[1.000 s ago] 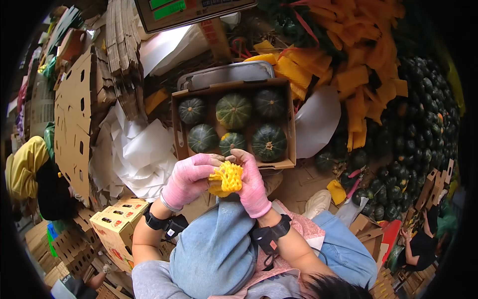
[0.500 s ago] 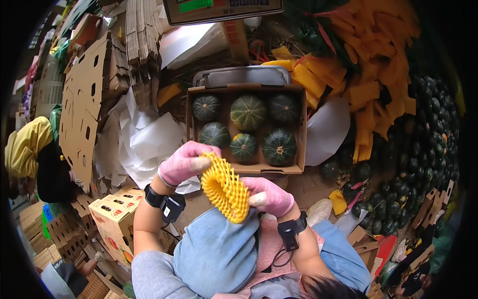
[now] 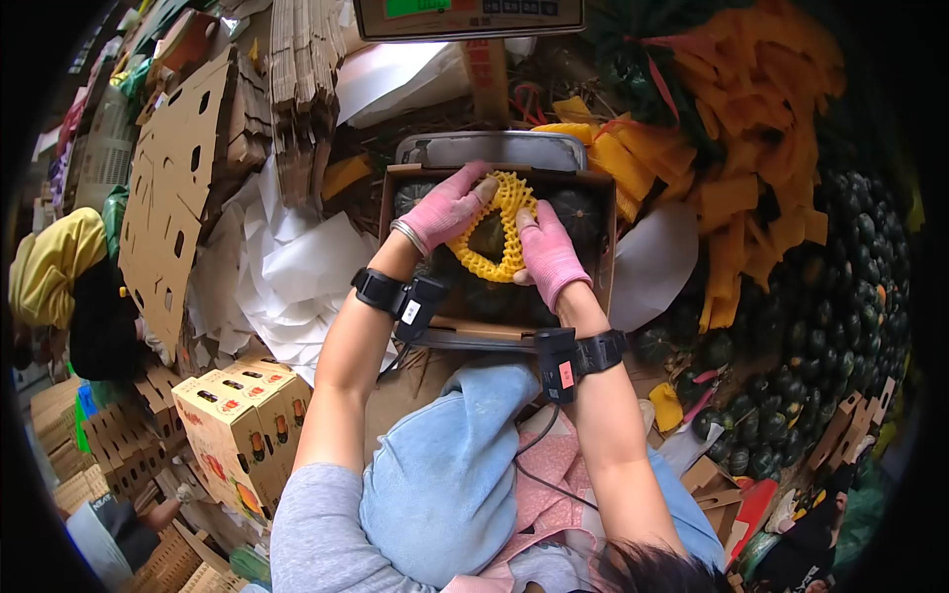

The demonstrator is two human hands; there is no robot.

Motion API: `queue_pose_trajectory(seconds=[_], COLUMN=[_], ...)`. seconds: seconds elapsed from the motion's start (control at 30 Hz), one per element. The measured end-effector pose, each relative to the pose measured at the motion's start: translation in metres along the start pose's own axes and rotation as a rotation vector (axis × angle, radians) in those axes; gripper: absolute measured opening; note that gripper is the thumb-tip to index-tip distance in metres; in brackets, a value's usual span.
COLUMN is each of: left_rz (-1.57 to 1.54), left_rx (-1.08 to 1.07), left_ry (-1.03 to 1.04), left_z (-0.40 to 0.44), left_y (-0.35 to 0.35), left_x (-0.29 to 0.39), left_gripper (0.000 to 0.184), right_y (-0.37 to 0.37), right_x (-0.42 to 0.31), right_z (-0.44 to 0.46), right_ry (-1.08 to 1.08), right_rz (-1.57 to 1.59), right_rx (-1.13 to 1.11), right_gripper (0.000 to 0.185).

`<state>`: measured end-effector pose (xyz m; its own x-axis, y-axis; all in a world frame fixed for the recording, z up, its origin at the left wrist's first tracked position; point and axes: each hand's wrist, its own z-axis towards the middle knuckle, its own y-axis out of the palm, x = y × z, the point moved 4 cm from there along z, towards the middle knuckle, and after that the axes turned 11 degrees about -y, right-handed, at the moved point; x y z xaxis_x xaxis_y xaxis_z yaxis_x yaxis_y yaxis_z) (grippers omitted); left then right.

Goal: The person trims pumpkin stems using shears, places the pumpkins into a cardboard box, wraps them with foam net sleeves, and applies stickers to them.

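Note:
Over an open cardboard box (image 3: 606, 267) of dark green pumpkins, I stretch a yellow foam net sleeve (image 3: 512, 237) into a loop. My left hand (image 3: 450, 210), in a pink glove, grips the loop's upper left side. The pink-gloved right hand (image 3: 554, 252) is closed on its right side. A pumpkin (image 3: 575, 210) shows at the box's upper right, beyond my right hand. My hands and the sleeve cover most of the other pumpkins. Whether the sleeve touches a pumpkin, I cannot tell.
A scale (image 3: 470, 22) with a green display stands beyond the box. White paper sheets (image 3: 297, 267) and a printed carton (image 3: 242, 430) lie to the left. To the right are yellow foam sleeves (image 3: 741, 198) and a large pile of pumpkins (image 3: 820, 326). Another person (image 3: 59, 267) is far left.
Both hands have moved forward from near my lap to over the box, carrying the foam net sleeve. It is now spread into a rounder loop above the pumpkins.

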<state>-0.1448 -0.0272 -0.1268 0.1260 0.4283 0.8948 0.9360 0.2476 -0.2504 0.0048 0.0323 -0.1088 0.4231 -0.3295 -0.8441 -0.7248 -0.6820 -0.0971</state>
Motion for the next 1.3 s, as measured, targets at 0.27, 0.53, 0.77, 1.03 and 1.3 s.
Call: queue_pose_trajectory(seconds=[0.27, 0.53, 0.77, 1.03, 1.3], left_rz=[-0.523, -0.258, 0.573, 0.397, 0.531], left_rx=[-0.023, 0.255, 0.515, 0.201, 0.126], left_ry=[-0.134, -0.174, 0.058, 0.119, -0.039], left_z=[-0.088, -0.076, -0.092, -0.102, -0.095], left_y=[0.010, 0.004, 0.001, -0.002, -0.001], left_x=[-0.018, -0.035, 0.045, 0.022, 0.020], left_gripper=[0.021, 0.016, 0.018, 0.031, 0.040], right_y=[0.003, -0.006, -0.004, 0.011, 0.015], right_x=[0.025, 0.028, -0.008, 0.003, 0.008], right_z=[-0.056, -0.032, -0.068, -0.083, -0.073], right_ry=[-0.585, -0.407, -0.808, -0.632, -0.520], right_rz=[-0.312, -0.313, -0.859, -0.804, -0.826], right_rx=[0.150, 0.319, 0.431, 0.217, 0.226], right_gripper=[0.018, 0.015, 0.025, 0.029, 0.029])
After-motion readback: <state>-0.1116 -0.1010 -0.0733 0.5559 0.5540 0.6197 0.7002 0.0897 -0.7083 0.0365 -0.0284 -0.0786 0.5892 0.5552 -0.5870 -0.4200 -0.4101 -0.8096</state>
